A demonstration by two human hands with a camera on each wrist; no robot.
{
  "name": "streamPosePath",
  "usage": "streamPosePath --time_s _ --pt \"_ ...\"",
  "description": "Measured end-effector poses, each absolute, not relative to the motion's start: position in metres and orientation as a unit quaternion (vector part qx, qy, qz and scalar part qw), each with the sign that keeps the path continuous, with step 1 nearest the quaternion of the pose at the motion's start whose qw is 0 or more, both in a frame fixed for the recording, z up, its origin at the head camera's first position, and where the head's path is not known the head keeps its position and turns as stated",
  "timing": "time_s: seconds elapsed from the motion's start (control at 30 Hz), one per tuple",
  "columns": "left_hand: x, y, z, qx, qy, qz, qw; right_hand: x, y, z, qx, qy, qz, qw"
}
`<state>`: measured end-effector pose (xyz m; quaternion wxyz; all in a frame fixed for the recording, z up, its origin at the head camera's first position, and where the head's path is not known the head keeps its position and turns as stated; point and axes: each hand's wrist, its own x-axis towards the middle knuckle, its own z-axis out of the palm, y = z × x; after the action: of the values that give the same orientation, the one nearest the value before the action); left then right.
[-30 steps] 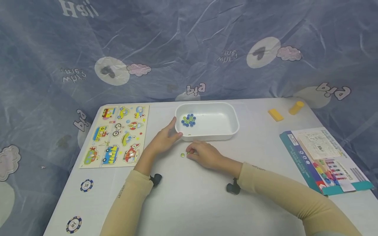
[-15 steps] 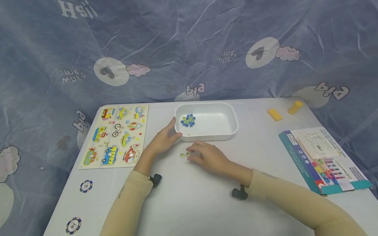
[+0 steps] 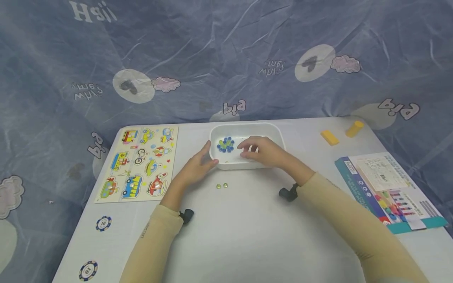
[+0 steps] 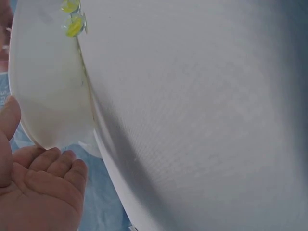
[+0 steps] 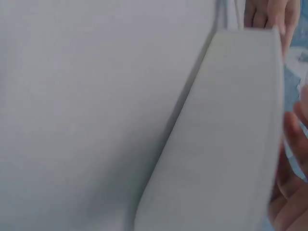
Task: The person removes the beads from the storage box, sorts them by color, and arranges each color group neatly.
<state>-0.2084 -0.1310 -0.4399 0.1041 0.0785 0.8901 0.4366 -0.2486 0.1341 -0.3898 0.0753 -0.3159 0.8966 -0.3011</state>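
Observation:
A white rectangular tray stands at the table's middle back, with several blue and yellow-green glass marbles clustered at its left end. My left hand rests against the tray's left end, thumb at the front corner and fingers extended along the side. Over the tray's inside hovers my right hand, its thumb and fingers apart and no object visible between them. On the table before the tray lie two yellow-green marbles; the left wrist view shows a clear marble with a yellow core beside the tray wall.
To the left lies a picture puzzle board, with two poker chips nearer the front. At the right are a yellow block, a yellow cylinder and a flat toy box. A blue-grey printed sheet hangs behind.
My right hand has left the marbles on the table and moved up and right over the tray. Both table marbles are now uncovered. The left hand stays at the tray's end.

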Motion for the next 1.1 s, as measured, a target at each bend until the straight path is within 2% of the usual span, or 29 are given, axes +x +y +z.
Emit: streamPosePath --time_s 0.13,0.27,0.6,1.1 --pt "-0.209 -0.131 -0.441 0.079 0.889 0.439 0.106 -0.27 0.133 -0.4 -0.275 0.905 -0.283 0.158" --pt "-0.208 -0.131 -0.441 0.08 0.887 0.442 0.106 -0.279 0.128 -0.405 -0.267 0.904 -0.268 0.201" --pt "-0.208 -0.131 -0.439 0.083 0.891 0.435 0.105 -0.285 0.114 -0.411 -0.278 0.887 -0.266 0.255" --pt "-0.209 -0.131 -0.44 0.085 0.891 0.434 0.101 -0.293 0.095 -0.42 -0.308 0.878 -0.254 0.263"
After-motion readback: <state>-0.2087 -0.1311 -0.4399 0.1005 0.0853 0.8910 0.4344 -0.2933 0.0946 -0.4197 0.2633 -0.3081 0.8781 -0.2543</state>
